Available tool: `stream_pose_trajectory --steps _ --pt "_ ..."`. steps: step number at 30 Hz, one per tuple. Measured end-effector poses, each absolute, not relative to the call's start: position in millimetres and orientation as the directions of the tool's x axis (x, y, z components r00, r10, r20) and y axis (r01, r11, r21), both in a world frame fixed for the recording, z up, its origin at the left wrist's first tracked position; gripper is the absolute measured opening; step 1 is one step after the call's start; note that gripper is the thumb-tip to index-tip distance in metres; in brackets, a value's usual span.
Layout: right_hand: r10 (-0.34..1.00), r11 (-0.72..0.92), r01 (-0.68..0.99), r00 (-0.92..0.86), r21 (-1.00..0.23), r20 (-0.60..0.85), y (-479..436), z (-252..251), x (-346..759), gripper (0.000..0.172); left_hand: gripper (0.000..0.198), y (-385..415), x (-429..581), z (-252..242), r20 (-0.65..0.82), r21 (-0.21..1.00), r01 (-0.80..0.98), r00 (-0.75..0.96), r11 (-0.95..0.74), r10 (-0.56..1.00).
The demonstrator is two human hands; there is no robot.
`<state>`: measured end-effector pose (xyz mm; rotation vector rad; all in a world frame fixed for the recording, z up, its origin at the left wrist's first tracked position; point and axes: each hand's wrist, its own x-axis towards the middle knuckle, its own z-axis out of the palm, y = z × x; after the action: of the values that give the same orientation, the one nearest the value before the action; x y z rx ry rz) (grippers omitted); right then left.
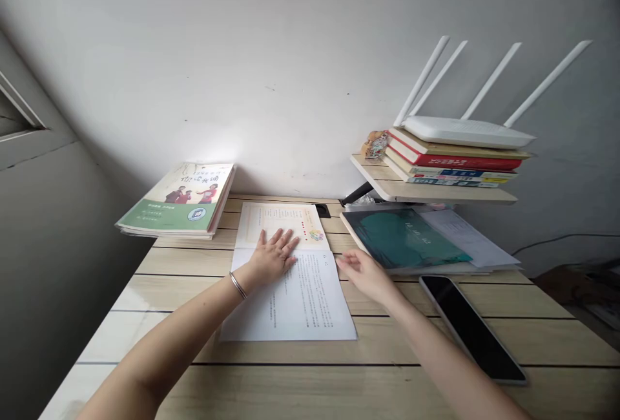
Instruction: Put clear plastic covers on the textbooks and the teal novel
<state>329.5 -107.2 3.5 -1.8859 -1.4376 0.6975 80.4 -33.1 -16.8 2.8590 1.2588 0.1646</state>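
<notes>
An open booklet (300, 304) lies on the desk, turned sideways so its fold runs across it. Its far page has coloured print and a small flower-like picture; the near page carries rows of text. My left hand (274, 258), with a silver bangle at the wrist, rests flat across the fold, fingers spread. At the booklet's right edge is my right hand (365, 271), its fingers curled in and the tips close to the paper. Whether these fingertips pinch the page edge cannot be made out.
A stack of green-and-white books (186, 194) stands at the left. On the right are a dark green book (407, 236) over papers, a phone (472, 326), and a raised shelf (436, 192) bearing stacked books (455, 161) and a white router (465, 130). A wall closes off the back.
</notes>
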Motion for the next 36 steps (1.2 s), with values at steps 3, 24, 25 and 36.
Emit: stream_pose_trajectory --steps 3,24,25,36 --pt "0.951 -0.235 0.658 0.308 -0.716 -0.029 -59.0 -6.9 314.2 0.014 0.054 -25.8 82.8 -20.7 0.134 0.031 0.742 0.661 -0.670 0.738" --pt "0.915 0.395 0.634 -0.203 -0.665 0.349 -123.4 -15.7 323.7 0.019 0.051 -62.7 30.0 -5.6 0.064 0.020 0.693 0.718 -0.721 0.693" --pt "0.919 0.390 0.634 -0.222 -0.667 0.327 -133.8 -14.7 326.4 0.019 0.051 -72.6 19.0 -5.5 0.064 0.037 0.685 0.725 -0.728 0.685" --pt "0.877 0.478 0.708 -0.356 -0.520 0.322 -225.2 -19.8 313.6 0.024 0.042 -160.5 -60.3 7.9 0.054 0.282 0.646 0.727 -0.709 0.684"
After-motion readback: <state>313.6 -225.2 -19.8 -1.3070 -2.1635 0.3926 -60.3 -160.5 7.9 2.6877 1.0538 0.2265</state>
